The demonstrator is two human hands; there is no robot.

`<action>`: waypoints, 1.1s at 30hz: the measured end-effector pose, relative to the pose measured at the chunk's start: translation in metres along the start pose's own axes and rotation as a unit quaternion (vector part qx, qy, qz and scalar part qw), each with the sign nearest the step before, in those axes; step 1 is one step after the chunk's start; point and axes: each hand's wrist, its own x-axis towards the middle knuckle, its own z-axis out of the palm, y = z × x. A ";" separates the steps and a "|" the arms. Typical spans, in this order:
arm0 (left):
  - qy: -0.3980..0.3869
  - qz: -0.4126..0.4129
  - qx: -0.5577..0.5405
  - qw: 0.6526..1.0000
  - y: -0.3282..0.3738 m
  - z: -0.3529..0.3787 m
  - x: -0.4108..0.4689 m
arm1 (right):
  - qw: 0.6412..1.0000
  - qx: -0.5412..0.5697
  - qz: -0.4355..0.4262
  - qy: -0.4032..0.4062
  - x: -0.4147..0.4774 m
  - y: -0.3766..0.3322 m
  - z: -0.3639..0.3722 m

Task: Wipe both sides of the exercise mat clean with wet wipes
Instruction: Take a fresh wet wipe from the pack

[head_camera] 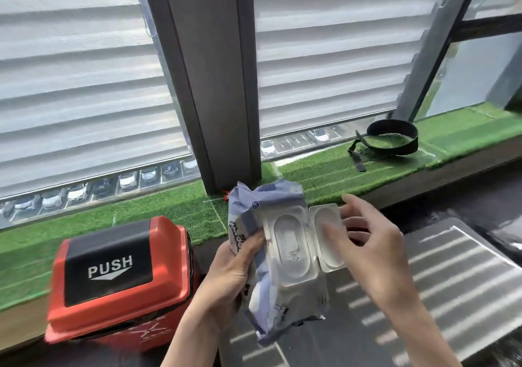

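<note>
A pale blue pack of wet wipes point(271, 290) is held upright in the middle of the view. My left hand point(231, 276) grips its left side. The pack's white plastic lid point(327, 242) is flipped open to the right. My right hand point(367, 248) is at the lid with fingers loosely spread, touching its outer edge. A dark exercise mat point(452, 270) lies on the floor at the lower right, striped with light from the blinds.
A red bin with a black PUSH flap point(113, 282) stands at the lower left. A window ledge covered in green turf point(324, 171) runs behind, with a black strap point(392, 137) lying on it. Blinds cover the windows.
</note>
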 end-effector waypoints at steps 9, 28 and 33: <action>-0.043 -0.020 -0.040 0.998 0.007 -0.020 -0.005 | 0.953 -0.071 -0.266 -0.126 -0.020 -0.018 0.028; -0.033 -0.052 -0.022 0.998 -0.011 -0.034 -0.023 | 0.991 -0.031 -0.094 -0.096 -0.027 -0.047 0.048; -0.015 -0.076 -0.066 0.995 -0.019 -0.035 -0.023 | 0.979 -0.081 -0.132 -0.129 -0.042 -0.039 0.049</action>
